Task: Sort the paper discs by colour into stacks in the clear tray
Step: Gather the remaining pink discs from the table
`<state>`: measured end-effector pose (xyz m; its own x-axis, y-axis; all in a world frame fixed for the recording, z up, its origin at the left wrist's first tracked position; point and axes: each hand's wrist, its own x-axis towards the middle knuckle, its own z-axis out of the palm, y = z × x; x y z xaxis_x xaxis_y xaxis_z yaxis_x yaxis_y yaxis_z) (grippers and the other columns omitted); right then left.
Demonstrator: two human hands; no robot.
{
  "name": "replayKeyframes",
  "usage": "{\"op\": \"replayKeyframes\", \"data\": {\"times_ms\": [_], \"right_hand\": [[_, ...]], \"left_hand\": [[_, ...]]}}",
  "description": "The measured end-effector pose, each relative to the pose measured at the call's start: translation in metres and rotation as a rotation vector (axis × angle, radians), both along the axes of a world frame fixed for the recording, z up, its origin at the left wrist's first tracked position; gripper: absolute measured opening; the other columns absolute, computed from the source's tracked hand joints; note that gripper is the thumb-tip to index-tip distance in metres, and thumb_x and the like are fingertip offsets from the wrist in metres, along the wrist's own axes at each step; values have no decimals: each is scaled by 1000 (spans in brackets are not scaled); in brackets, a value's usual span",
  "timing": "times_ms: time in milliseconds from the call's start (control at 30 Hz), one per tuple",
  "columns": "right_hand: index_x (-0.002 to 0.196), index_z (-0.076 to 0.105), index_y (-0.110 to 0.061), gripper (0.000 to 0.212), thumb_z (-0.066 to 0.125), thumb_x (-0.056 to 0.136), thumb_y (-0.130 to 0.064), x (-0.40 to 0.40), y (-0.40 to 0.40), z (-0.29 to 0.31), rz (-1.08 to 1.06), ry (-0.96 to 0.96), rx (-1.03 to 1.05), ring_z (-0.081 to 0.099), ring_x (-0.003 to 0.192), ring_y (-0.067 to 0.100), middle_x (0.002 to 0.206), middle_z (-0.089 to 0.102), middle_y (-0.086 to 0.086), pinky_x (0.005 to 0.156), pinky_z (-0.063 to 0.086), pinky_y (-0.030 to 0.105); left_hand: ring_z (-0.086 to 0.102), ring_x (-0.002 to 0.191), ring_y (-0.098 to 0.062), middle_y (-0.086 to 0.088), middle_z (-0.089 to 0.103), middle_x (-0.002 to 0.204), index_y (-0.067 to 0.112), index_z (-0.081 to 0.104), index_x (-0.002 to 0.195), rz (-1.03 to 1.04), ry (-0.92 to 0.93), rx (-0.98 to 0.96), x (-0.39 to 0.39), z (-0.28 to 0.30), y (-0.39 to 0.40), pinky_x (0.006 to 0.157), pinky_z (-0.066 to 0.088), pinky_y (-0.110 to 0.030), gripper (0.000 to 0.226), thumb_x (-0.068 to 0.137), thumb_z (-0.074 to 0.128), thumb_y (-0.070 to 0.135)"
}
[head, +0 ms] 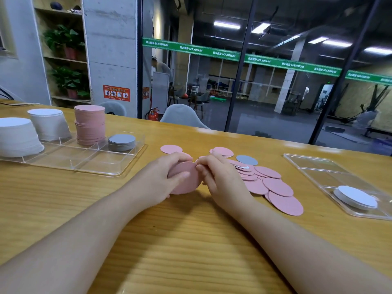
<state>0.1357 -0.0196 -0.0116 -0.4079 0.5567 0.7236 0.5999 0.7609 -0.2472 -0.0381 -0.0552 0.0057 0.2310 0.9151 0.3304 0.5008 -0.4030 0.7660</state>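
Hands meet at the middle of the frame over the wooden table (pixel 191 240). The left hand (pixel 167 179) cups a small pink stack (pixel 187 177) on edge, thumb across its face and fingers curled round the far rim. The right hand (pixel 216 177) has its fingertips pinched at the stack's upper right edge, apparently squaring it or adding a disc; which one I cannot tell.

Just right of the hands lies the loose pile (pixel 273 187), nearly all pink discs overlapping each other, with one grey disc (pixel 247 159) at its upper edge and a sliver of white showing beneath it. Two more pink discs lie apart above the hands.

At the upper left sits the clear tray (pixel 127 164), divided into compartments. Its back row holds two white stacks (pixel 49 124), a tall pink stack (pixel 90 126) and a short grey stack (pixel 122 142); the front compartments look bare. A second tray (pixel 314 166) at the right edge holds a low white stack (pixel 356 197).

By my reading the step in hand is gathering pinks into a neat bundle. The next move would call for a firm grip on the whole bundle, a carry up and left, and a level landing on the tall pink stack, which already stands high and could topple if nudged.
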Motion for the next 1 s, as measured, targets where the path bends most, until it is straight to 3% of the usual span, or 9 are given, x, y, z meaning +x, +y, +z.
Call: {"op": "replayKeyframes", "data": {"times_ms": [67,167,300,367,500,600,667,900,1000], "right_hand": [[99,61,-8,31,39,93,-29,0,0,-1,-6,-37,-26,44,76,4,88,55,-4,68,38,22],[110,59,-10,21,47,96,-20,8,7,-1,-108,-53,-75,52,96,11,106,62,1,81,41,24],[128,49,-11,36,50,96,-27,26,20,-6,-387,-182,-114,38,125,18,136,46,1,96,33,27],[134,44,-13,45,53,94,-31,29,22,-7,-459,-210,-175,33,129,18,140,42,0,98,31,27],[135,44,-16,49,54,92,-37,27,28,-9,-490,-221,-295,38,127,17,135,47,0,98,32,28],[106,61,-15,24,52,93,-33,26,31,-5,-523,-231,-280,51,104,21,105,60,2,81,42,33],[93,62,-10,21,51,93,-28,27,29,0,-514,-226,-277,52,92,22,92,62,3,74,42,36],[80,46,-18,15,45,94,-11,28,30,6,-548,-430,-241,41,81,16,94,57,3,63,27,27],[87,54,-16,15,43,92,-8,27,27,10,-538,-430,-265,43,78,15,94,58,2,60,28,24]], "left_hand": [[56,67,-5,29,47,98,45,51,112,23,38,5,0,0,-1,54,53,-18,35,94,53,15],[59,59,-9,34,42,99,50,47,114,47,62,-19,0,0,-2,56,50,-14,39,96,50,16],[59,57,-13,34,41,101,57,43,113,54,77,-34,-1,1,-3,59,49,-14,42,96,48,18],[58,57,-11,33,41,102,56,45,115,54,74,-36,0,2,-4,59,49,-14,43,96,48,17],[55,60,-8,35,40,102,54,47,113,54,40,-43,0,1,-3,56,49,-13,43,96,47,14],[54,63,-7,35,39,102,51,49,115,47,22,-47,1,1,-4,55,49,-12,43,96,47,12],[53,61,-7,35,40,101,52,48,112,44,13,-48,1,2,-4,54,48,-12,44,96,47,11],[55,65,-9,34,41,103,51,49,113,43,9,-48,1,1,-4,57,51,-15,43,96,47,11],[56,66,-9,34,41,103,51,49,114,49,14,-47,1,1,-3,60,53,-18,43,96,47,11]]}}
